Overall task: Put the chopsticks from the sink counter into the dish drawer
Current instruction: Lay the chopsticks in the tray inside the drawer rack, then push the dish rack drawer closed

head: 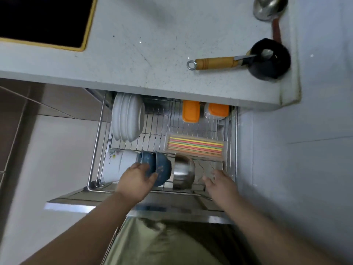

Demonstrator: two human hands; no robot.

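The dish drawer [99,134], a wire rack, stands pulled out under the counter. Several coloured chopsticks [196,146] lie in a clear box on its right side. My left hand [136,181] rests on the blue bowls [162,170] at the drawer's front, fingers curled over their rims. My right hand [219,181] reaches over the front right of the rack, fingers spread, holding nothing. A steel bowl [183,172] sits between my two hands.
White plates [127,117] stand upright at the back left, white bowls [116,165] lie at the front left, orange-lidded containers [191,110] at the back. On the counter [143,44] are a black pot [267,62] with a wooden-handled tool and a steel ladle [267,6].
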